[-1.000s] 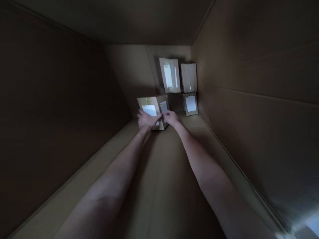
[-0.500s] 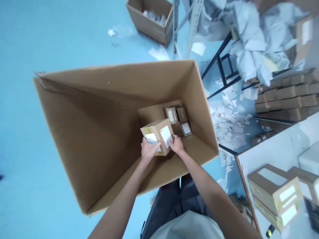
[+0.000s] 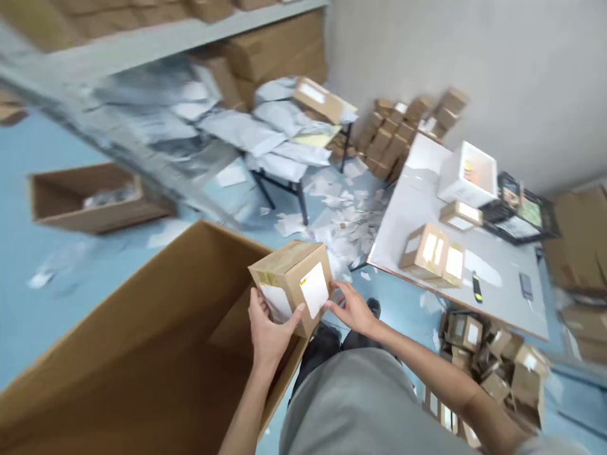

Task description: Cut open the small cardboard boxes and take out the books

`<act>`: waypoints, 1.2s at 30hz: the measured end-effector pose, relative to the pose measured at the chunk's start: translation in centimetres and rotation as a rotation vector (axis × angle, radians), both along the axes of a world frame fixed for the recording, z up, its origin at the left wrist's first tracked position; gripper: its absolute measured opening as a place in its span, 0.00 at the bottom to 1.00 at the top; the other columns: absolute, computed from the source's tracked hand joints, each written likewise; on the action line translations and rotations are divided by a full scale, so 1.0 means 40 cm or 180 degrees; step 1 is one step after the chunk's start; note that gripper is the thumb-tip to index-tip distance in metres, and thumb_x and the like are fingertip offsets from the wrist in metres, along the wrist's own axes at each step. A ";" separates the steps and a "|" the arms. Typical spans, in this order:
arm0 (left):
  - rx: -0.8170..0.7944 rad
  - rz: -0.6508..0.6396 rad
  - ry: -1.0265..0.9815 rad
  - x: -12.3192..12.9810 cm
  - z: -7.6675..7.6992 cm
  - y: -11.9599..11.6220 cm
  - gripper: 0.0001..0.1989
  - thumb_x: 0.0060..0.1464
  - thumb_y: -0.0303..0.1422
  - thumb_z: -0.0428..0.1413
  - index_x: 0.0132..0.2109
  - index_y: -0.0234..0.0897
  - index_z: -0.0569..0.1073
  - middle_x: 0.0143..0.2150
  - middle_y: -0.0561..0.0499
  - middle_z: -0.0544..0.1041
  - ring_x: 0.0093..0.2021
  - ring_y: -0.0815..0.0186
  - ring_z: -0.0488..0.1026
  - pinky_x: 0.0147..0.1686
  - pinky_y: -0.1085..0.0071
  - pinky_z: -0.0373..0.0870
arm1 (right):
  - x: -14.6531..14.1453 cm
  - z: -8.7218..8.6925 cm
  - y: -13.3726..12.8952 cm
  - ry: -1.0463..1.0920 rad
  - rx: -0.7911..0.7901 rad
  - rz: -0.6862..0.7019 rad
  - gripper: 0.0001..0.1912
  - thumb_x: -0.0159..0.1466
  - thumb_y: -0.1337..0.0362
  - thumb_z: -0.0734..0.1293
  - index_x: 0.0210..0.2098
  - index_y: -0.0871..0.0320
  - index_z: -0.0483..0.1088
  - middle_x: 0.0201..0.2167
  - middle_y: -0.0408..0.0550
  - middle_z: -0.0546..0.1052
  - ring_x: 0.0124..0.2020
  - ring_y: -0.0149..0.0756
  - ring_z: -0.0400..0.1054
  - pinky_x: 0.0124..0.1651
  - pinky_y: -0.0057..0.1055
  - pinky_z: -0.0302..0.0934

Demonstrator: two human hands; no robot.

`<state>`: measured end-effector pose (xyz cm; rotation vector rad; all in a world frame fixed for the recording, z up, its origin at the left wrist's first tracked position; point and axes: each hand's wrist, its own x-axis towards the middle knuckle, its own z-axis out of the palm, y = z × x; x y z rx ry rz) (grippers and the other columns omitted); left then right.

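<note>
A small brown cardboard box (image 3: 284, 268) with white labels on two sides is held up between my hands, tilted, above the near rim of a large open carton (image 3: 156, 303). My left hand (image 3: 270, 325) grips its lower left side, thumb pressed along the front edge. On the other side, my right hand (image 3: 351, 308) has its fingertips and thumb against the lower right edge of the same box. The carton's floor is mostly in shadow and partly hidden by my left arm and the box.
To the right stands a white table (image 3: 401, 230) with taped boxes (image 3: 434, 253), a white bin (image 3: 467, 177) and a yellow-black cutter (image 3: 477, 287). Loose boxes (image 3: 497, 366) pile under it. Paper scraps (image 3: 332, 218) litter the floor. Grey mailer bags (image 3: 279, 139) lie on a stand near the metal shelf (image 3: 156, 44).
My hands have lifted the small box out of the large carton to its rim. The view has swung right and up, bringing the table and shelf further into sight.
</note>
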<state>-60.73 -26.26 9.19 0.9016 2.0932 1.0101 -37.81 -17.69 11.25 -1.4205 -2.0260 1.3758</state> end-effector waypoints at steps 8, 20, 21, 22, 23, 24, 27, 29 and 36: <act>0.0005 -0.1243 0.0718 0.343 0.128 0.416 0.66 0.54 0.52 0.72 0.85 0.33 0.45 0.80 0.28 0.64 0.81 0.39 0.62 0.80 0.44 0.62 | 0.412 0.035 0.043 0.0259 0.0111 -0.2143 0.30 0.71 0.52 0.73 0.70 0.51 0.74 0.65 0.57 0.82 0.42 0.41 0.81 0.47 0.39 0.78; -0.0986 -0.1407 0.1406 0.892 0.049 0.732 0.65 0.56 0.54 0.70 0.84 0.23 0.48 0.75 0.17 0.66 0.78 0.29 0.65 0.75 0.36 0.64 | 1.092 -0.082 0.159 -0.0490 -0.0287 -0.3359 0.40 0.69 0.48 0.71 0.74 0.65 0.68 0.72 0.74 0.74 0.72 0.62 0.73 0.72 0.54 0.70; -0.1059 -0.1364 0.1425 0.912 0.038 0.746 0.66 0.55 0.54 0.70 0.84 0.23 0.48 0.75 0.17 0.65 0.78 0.28 0.65 0.75 0.36 0.64 | 1.115 -0.094 0.171 -0.0491 -0.0473 -0.3313 0.42 0.69 0.48 0.72 0.75 0.66 0.67 0.73 0.74 0.73 0.72 0.61 0.73 0.73 0.53 0.70; -0.1109 -0.1342 0.1423 0.927 0.027 0.759 0.66 0.55 0.53 0.70 0.84 0.23 0.47 0.75 0.17 0.65 0.77 0.28 0.66 0.75 0.36 0.64 | 1.133 -0.105 0.183 -0.0483 -0.0662 -0.3261 0.43 0.69 0.47 0.72 0.75 0.66 0.66 0.73 0.74 0.73 0.72 0.61 0.74 0.72 0.52 0.70; -0.1133 -0.1349 0.1395 0.938 0.016 0.769 0.65 0.55 0.52 0.70 0.84 0.22 0.47 0.75 0.17 0.66 0.78 0.29 0.66 0.75 0.38 0.64 | 1.144 -0.116 0.195 -0.0462 -0.0824 -0.3207 0.43 0.69 0.47 0.73 0.75 0.67 0.66 0.73 0.74 0.74 0.72 0.61 0.74 0.72 0.52 0.71; -0.1125 -0.1388 0.1340 0.944 0.006 0.777 0.64 0.56 0.50 0.70 0.84 0.21 0.48 0.74 0.17 0.67 0.78 0.30 0.66 0.76 0.40 0.64 | 1.152 -0.126 0.207 -0.0415 -0.0937 -0.3143 0.43 0.68 0.47 0.73 0.74 0.66 0.67 0.71 0.73 0.76 0.71 0.60 0.75 0.72 0.51 0.71; -0.1046 -0.1556 0.1074 0.936 -0.020 0.788 0.58 0.57 0.47 0.69 0.82 0.20 0.53 0.74 0.20 0.71 0.80 0.36 0.65 0.78 0.47 0.64 | 1.161 -0.146 0.238 -0.0094 -0.0997 -0.2980 0.38 0.67 0.47 0.75 0.70 0.60 0.70 0.66 0.65 0.82 0.68 0.55 0.78 0.72 0.49 0.71; -0.1141 -0.1542 0.0800 0.912 -0.034 0.786 0.50 0.58 0.47 0.68 0.78 0.24 0.62 0.74 0.24 0.73 0.78 0.38 0.68 0.77 0.49 0.65 | 1.161 -0.150 0.255 0.0183 -0.1075 -0.3012 0.38 0.65 0.46 0.77 0.68 0.57 0.72 0.64 0.62 0.84 0.66 0.54 0.80 0.70 0.50 0.73; -0.1514 -0.1396 -0.0230 0.843 -0.068 0.755 0.35 0.62 0.44 0.68 0.70 0.34 0.71 0.71 0.32 0.79 0.69 0.45 0.79 0.70 0.53 0.75 | 1.146 -0.111 0.281 0.0721 -0.1749 -0.3303 0.37 0.61 0.48 0.81 0.65 0.56 0.77 0.62 0.64 0.85 0.61 0.58 0.82 0.59 0.51 0.81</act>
